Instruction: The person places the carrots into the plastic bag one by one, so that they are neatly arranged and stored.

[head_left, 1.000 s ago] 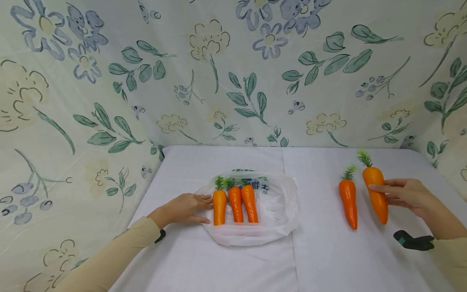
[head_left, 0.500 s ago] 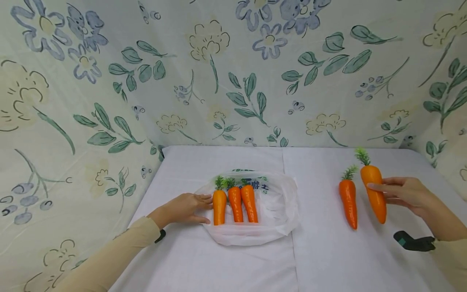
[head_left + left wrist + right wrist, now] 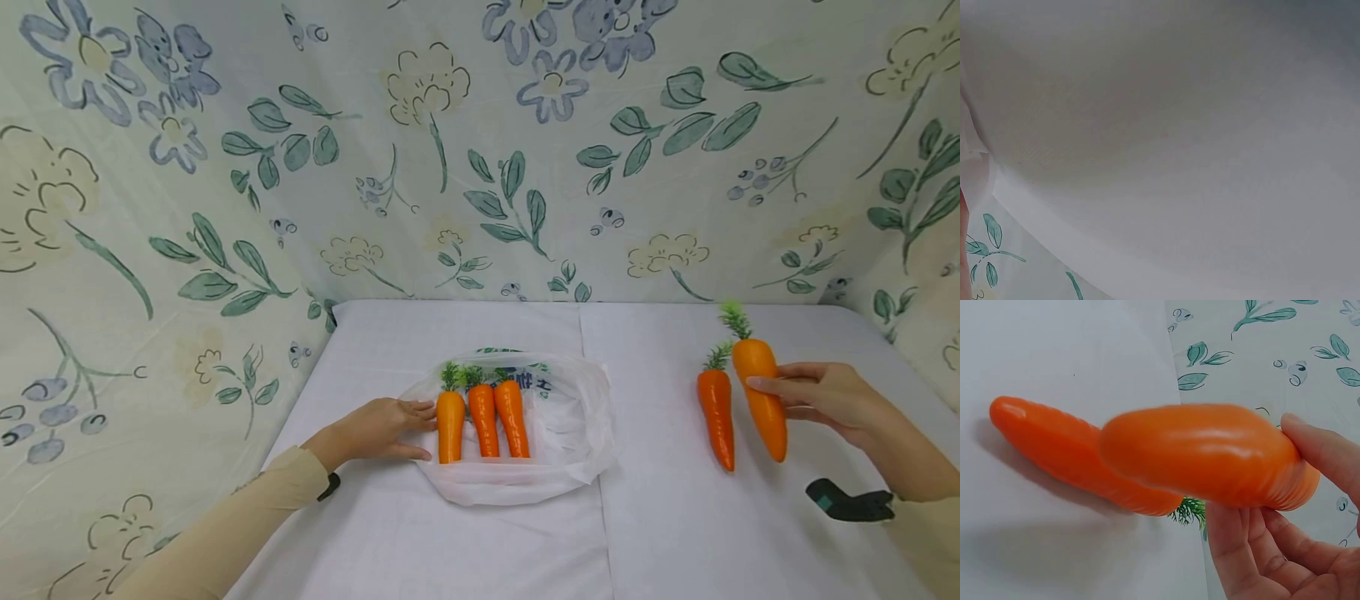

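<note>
My right hand (image 3: 825, 400) pinches an orange toy carrot (image 3: 759, 400) between thumb and fingers, its green top pointing away. In the right wrist view this carrot (image 3: 1204, 456) is raised above the table, overlapping a second, redder carrot (image 3: 1054, 440) that lies on the cloth. My left hand (image 3: 386, 429) rests with extended fingers at the left edge of a white plastic bag (image 3: 517, 487). Inside the bag's mouth lie three carrots (image 3: 483, 421) side by side, green tops away from me, lower ends covered by the bag's near edge. The left wrist view shows mostly white cloth.
A white cloth (image 3: 480, 550) with a seam covers the table. Behind and on both sides hangs a floral curtain (image 3: 480, 167). The redder carrot (image 3: 717, 421) lies just left of the held one, at the table's right side.
My right hand has moved slightly left with its carrot, closer to the one lying on the cloth. The left hand and the bag have stayed put.
</note>
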`<state>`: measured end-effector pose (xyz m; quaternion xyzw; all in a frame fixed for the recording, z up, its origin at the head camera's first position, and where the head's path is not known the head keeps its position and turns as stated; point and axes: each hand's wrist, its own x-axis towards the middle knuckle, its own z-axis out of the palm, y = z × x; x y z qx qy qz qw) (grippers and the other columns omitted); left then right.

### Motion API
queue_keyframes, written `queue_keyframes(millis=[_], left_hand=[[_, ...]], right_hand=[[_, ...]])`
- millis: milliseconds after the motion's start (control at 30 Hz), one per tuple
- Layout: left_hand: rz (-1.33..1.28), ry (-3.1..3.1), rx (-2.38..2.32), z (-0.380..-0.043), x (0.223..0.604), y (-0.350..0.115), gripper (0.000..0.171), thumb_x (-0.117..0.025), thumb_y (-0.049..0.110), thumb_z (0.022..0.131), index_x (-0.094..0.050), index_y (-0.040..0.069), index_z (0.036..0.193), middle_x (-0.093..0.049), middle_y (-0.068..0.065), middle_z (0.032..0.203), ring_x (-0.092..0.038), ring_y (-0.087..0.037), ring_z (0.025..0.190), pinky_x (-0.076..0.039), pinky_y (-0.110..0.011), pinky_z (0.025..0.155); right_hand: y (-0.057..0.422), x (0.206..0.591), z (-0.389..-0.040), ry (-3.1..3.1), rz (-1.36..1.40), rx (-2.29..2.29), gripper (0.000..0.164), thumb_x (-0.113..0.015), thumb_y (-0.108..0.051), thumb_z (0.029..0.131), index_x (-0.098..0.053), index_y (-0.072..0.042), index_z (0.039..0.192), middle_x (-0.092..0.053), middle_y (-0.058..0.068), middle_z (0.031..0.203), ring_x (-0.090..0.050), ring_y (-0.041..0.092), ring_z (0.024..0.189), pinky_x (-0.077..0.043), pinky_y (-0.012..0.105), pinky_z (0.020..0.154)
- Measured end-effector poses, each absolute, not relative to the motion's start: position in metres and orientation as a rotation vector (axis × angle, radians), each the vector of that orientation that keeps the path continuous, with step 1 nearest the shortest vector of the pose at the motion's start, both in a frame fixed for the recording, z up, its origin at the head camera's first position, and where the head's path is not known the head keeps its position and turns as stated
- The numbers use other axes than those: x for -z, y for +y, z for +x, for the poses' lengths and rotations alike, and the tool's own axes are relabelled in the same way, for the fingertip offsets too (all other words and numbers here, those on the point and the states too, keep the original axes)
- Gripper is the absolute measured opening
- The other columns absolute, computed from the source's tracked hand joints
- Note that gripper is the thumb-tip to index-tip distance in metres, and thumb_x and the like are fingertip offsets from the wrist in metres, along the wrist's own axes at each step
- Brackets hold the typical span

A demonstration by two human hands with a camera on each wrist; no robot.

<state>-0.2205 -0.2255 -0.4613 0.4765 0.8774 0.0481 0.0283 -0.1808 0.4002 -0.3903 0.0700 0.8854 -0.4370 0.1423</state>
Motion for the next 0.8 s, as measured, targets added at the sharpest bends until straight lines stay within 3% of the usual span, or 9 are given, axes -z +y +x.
queue_keyframes(millis=[233,467,800], left_hand=[[1.467,2.705,-0.149,-0.221,0.462,-0.226,0.065,-0.059,0.061,0.092,-0.067,0.01,0.131,-0.06,-0.008,0.136,-0.056,-0.023,0.128,-0.051,-0.041,0.098],[1.453,2.7,-0.168,-0.221,0.462,-0.225,0.064,-0.059,0.061,0.092,-0.067,0.01,0.131,-0.06,-0.008,0.137,-0.056,-0.023,0.128,-0.051,-0.041,0.099],[1.471,2.7,-0.164,-0.222,0.463,-0.226,0.062,-0.06,0.059,0.093,-0.067,0.01,0.131,-0.06,-0.009,0.136,-0.056,-0.023,0.128,-0.051,-0.042,0.098]], right_hand=[[0.391,0.386,-0.18,2.547,0.2,1.237,0.09,-0.06,-0.045,0.099,-0.023,0.025,0.141,-0.044,0.042,0.132,-0.065,0.018,0.093,-0.059,0.039,0.082],[0.379,0.386,-0.177,2.551,0.115,1.274,0.083,-0.06,-0.04,0.1,-0.028,0.025,0.14,-0.049,0.038,0.129,-0.066,0.016,0.093,-0.06,0.034,0.078],[0.36,0.38,-0.177,2.525,0.08,1.285,0.08,-0.062,-0.039,0.099,-0.032,0.023,0.14,-0.057,0.032,0.127,-0.068,0.022,0.095,-0.06,0.036,0.08]])
